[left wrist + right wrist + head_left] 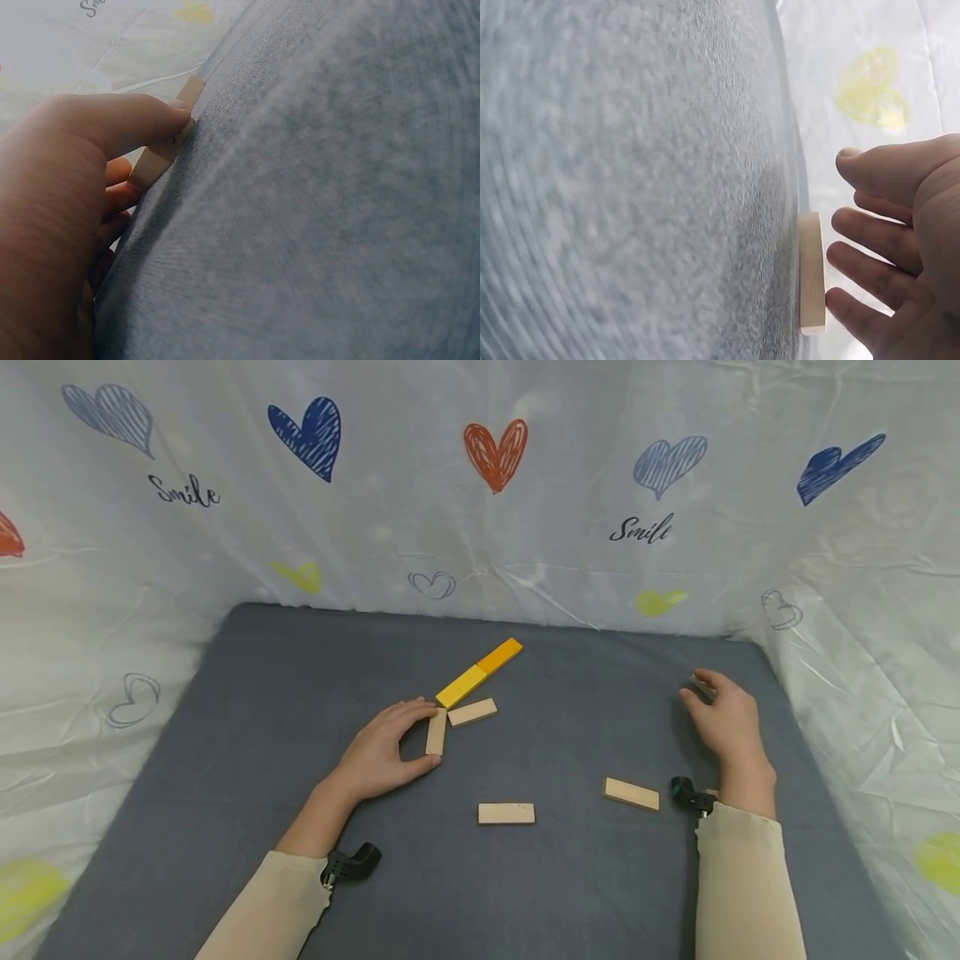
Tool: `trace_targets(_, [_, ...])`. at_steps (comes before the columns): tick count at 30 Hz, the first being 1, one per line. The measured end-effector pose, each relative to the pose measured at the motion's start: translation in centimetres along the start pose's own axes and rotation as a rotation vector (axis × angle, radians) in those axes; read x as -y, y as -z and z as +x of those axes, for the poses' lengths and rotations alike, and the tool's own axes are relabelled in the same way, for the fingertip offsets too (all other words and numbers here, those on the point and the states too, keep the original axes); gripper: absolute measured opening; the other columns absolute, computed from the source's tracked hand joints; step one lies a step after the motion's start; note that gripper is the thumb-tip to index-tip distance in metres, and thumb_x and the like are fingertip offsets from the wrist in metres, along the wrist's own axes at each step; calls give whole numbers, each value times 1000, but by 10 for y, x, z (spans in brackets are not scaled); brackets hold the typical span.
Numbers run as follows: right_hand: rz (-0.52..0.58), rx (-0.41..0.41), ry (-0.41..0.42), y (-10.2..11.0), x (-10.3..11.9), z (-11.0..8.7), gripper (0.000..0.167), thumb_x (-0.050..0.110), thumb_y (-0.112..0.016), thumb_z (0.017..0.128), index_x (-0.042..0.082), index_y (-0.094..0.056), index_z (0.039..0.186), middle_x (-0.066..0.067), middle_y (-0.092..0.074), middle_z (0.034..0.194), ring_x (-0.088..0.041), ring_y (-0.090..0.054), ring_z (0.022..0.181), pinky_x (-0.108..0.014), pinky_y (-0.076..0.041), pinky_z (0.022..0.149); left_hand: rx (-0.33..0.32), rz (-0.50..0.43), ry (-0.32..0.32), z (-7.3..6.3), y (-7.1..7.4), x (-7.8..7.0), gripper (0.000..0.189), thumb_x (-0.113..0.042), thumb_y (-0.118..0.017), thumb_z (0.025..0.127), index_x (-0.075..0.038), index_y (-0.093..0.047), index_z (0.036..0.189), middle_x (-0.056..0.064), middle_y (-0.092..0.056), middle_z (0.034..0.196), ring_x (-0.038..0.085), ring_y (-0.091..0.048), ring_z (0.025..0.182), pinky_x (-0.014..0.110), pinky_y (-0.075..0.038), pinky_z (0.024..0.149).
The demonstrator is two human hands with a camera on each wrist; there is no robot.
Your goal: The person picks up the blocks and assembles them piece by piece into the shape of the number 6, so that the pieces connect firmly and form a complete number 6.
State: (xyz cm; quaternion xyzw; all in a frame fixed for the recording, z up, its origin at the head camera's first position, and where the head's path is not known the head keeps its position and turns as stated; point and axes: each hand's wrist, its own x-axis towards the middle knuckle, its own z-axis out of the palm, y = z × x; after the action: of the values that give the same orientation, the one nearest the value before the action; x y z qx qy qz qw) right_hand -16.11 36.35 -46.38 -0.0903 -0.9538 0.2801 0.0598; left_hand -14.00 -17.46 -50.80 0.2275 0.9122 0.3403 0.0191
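A person's left hand (392, 750) grips a pale rectangular wooden block (436, 732) by its ends, thumb at the near end and fingertips at the far one, on a dark grey cloth-covered surface (570, 710). The right hand (726, 718) spreads its fingers beside a second pale wooden block (812, 274); whether they touch is unclear. A bright yellow block (459, 685) and an orange-yellow block (499, 655) lie end to end, leading away from the gripped piece, while an angled pale block (472, 712) sits just beside it. The arrangement appears only partly formed: a pale block at the near centre (506, 813) and a tilted pale block to its right (631, 794) lie well apart, seemingly unplaced.
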Motion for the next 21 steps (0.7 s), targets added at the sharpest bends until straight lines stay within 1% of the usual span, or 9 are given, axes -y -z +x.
trace_targets(6, [-22, -26, -31, 4, -12, 1, 57, 26, -60, 112, -6, -51, 158, -38, -53, 153, -59, -50, 139, -73, -42, 113, 3, 4, 7, 0, -1, 0, 75, -42, -89, 93, -21, -59, 158, 7, -48, 169, 40, -38, 159, 67, -34, 127])
trace_targets(10, [-46, -66, -31, 5, -19, 1, 54, 24, -61, 111, -8, -55, 154, -39, -57, 147, -58, -56, 130, -71, -45, 108, 7, 7, 8, 0, -1, 0, 75, -43, -88, 93, -22, -59, 158, 6, -48, 169, 40, -37, 159, 67, -33, 127])
trace_targets(13, [-52, -87, -31, 6, -24, 1, 52, 23, -61, 110, -9, -57, 151, -39, -60, 143, -58, -58, 124, -70, -45, 105, 9, 5, 9, 1, -2, 0, 75, -43, -88, 93, -22, -59, 159, 6, -48, 169, 40, -37, 159, 67, -32, 127])
trace_targets(18, [-55, -96, -41, 8, -30, 1, 49, 19, -63, 109, -9, -58, 149, -38, -61, 142, -57, -57, 126, -69, -44, 108, 8, 6, 12, 0, -2, 0, 74, -43, -88, 93, -22, -59, 158, 6, -48, 169, 40, -37, 159, 67, -32, 127])
trace_targets(21, [-40, -95, -79, 9, -31, 1, 47, 16, -62, 110, -8, -59, 150, -37, -62, 142, -56, -57, 127, -69, -44, 108, 5, 1, 10, 0, -1, 0, 74, -42, -88, 93, -22, -59, 158, 7, -48, 169, 40, -37, 159, 68, -32, 127])
